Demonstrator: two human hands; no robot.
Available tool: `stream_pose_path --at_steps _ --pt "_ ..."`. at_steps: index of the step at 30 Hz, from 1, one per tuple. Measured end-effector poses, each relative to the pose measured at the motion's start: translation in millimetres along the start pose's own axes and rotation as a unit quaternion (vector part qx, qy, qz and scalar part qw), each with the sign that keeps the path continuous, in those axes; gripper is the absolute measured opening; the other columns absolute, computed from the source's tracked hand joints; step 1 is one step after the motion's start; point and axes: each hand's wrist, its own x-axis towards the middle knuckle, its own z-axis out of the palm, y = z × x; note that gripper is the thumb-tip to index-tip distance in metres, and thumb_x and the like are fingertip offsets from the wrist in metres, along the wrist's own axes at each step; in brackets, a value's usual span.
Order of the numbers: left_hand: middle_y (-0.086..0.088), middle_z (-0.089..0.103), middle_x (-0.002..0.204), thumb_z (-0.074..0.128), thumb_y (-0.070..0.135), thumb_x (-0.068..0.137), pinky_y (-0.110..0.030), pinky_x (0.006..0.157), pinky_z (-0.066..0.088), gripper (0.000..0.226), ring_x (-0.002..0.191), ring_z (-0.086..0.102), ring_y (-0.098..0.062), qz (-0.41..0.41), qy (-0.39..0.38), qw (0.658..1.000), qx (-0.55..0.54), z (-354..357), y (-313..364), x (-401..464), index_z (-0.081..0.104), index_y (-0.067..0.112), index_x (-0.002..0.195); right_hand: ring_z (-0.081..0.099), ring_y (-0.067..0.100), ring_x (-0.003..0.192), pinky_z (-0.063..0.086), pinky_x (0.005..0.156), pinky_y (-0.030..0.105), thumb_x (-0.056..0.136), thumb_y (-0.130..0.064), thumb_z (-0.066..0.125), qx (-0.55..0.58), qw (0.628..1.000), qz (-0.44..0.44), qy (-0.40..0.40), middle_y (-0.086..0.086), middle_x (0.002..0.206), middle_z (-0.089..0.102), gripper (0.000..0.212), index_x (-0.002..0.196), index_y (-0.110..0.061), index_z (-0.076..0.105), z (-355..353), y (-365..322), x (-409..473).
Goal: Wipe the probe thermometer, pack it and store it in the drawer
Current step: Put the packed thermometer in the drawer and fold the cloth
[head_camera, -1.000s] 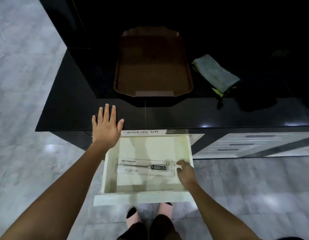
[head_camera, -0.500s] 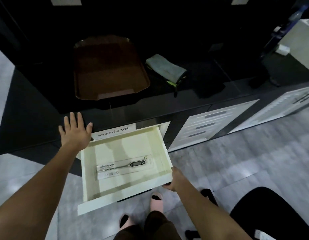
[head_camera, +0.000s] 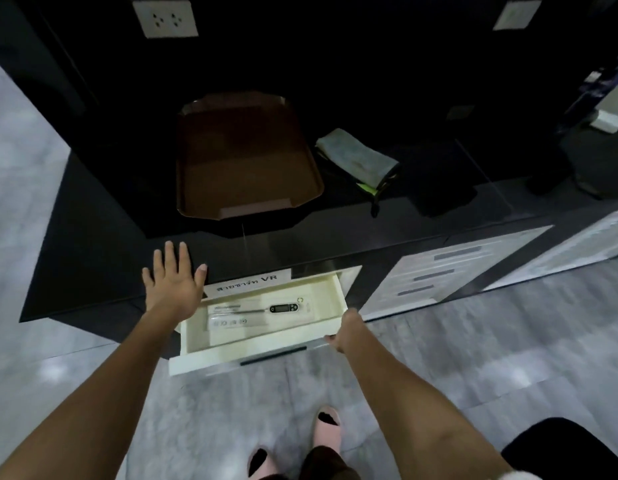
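The probe thermometer (head_camera: 283, 308), in its clear flat pack with a white card, lies inside the cream drawer (head_camera: 231, 358), which stands partly pulled out of the black counter. My right hand (head_camera: 345, 332) is shut on the drawer front's right end. My left hand (head_camera: 172, 282) lies flat with fingers spread on the counter's front edge, just left of the drawer's label. A folded grey cloth (head_camera: 356, 157) rests on the counter, right of the tray.
A brown tray (head_camera: 245, 157) sits on the black counter (head_camera: 92, 244) behind the drawer. White drawer fronts (head_camera: 439, 271) run along to the right. A wall socket (head_camera: 165, 19) is above. My feet in pink slippers (head_camera: 326, 427) stand below the drawer; a dark shape (head_camera: 570, 448) lies at the bottom right.
My right hand left the thermometer pack and took the drawer front's right end. The drawer has slid partly in. My left hand stayed on the counter edge.
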Motion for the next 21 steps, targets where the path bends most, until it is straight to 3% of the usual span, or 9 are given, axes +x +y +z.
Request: stream_pose_path --at_steps 5,7,9,11,12,14,17,19,21 --pt "-0.007 -0.008 0.160 0.013 0.048 0.098 -0.050 0.115 -0.001 0.063 0.146 -0.009 -0.028 0.009 0.006 1.000 0.005 5 7 -7 -0.001 0.018 0.152 0.055 0.042 0.112 0.030 0.113 0.046 0.098 -0.058 0.023 0.115 0.992 0.019 -0.041 0.023 0.149 0.039 0.075 0.144 -0.001 0.037 15 -23 18" --pt "-0.007 -0.007 0.160 0.014 0.047 0.098 -0.050 0.116 -0.001 0.063 0.146 -0.009 -0.028 0.009 0.015 1.000 0.008 4 7 -8 -0.001 0.018 0.152 0.049 0.034 0.129 0.028 0.114 0.048 0.096 -0.063 0.023 0.161 0.985 0.023 -0.058 0.019 0.150 0.040 0.080 0.145 -0.001 0.034 28 -31 23" --pt "-0.007 -0.007 0.161 0.015 0.047 0.099 -0.050 0.116 -0.001 0.063 0.146 -0.009 -0.027 0.004 0.024 1.000 0.006 4 7 -7 -0.001 0.018 0.152 0.044 0.028 0.135 0.029 0.112 0.051 0.093 -0.067 0.027 0.185 0.980 0.033 -0.071 0.016 0.127 0.057 0.081 0.141 -0.004 0.040 44 -37 33" --pt "-0.007 -0.008 0.160 0.014 0.047 0.098 -0.048 0.116 -0.001 0.063 0.146 -0.010 -0.027 0.006 0.028 1.000 0.006 5 7 -8 -0.002 0.018 0.152 0.040 0.028 0.137 0.030 0.110 0.051 0.089 -0.072 0.027 0.216 0.972 0.040 -0.081 0.010 0.090 0.056 0.079 0.126 -0.007 0.050 55 -38 41" --pt "-0.007 -0.008 0.160 0.013 0.048 0.098 -0.048 0.116 -0.002 0.063 0.146 -0.010 -0.027 0.007 0.027 1.000 0.009 6 6 -8 -0.003 0.019 0.152 0.040 0.028 0.137 0.030 0.109 0.051 0.087 -0.074 0.027 0.221 0.970 0.045 -0.089 0.007 0.088 0.054 0.080 0.126 -0.008 0.051 58 -35 43" --pt "-0.007 -0.009 0.160 0.012 0.048 0.098 -0.047 0.116 -0.002 0.063 0.146 -0.011 -0.027 0.010 0.025 1.000 0.011 6 4 -7 -0.004 0.019 0.151 0.041 0.027 0.136 0.027 0.111 0.050 0.087 -0.074 0.028 0.229 0.968 0.055 -0.090 0.003 0.109 0.060 0.080 0.137 -0.014 0.046 55 -28 43" --pt "-0.008 -0.007 0.160 0.013 0.048 0.098 -0.047 0.116 -0.001 0.063 0.146 -0.010 -0.028 0.014 0.032 0.999 0.006 7 3 -5 -0.002 0.018 0.152 0.038 0.028 0.139 0.024 0.113 0.053 0.089 -0.073 0.025 0.210 0.971 0.063 -0.101 0.002 0.146 0.046 0.078 0.141 -0.017 0.040 47 -29 38" --pt "-0.008 -0.008 0.160 0.013 0.048 0.098 -0.047 0.116 -0.001 0.063 0.146 -0.010 -0.028 0.018 0.025 1.000 -0.002 5 3 -6 -0.002 0.018 0.152 0.039 0.028 0.138 0.024 0.114 0.053 0.089 -0.073 0.025 0.181 0.978 0.042 -0.098 0.007 0.138 0.053 0.080 0.138 -0.011 0.041 42 -39 28" --pt "-0.007 -0.009 0.160 0.013 0.048 0.098 -0.048 0.116 -0.002 0.063 0.146 -0.011 -0.028 0.017 0.013 1.000 -0.010 5 3 -6 -0.003 0.018 0.152 0.043 0.029 0.134 0.027 0.114 0.050 0.092 -0.070 0.026 0.149 0.984 0.022 -0.090 0.011 0.109 0.059 0.076 0.121 -0.004 0.048 38 -50 19"
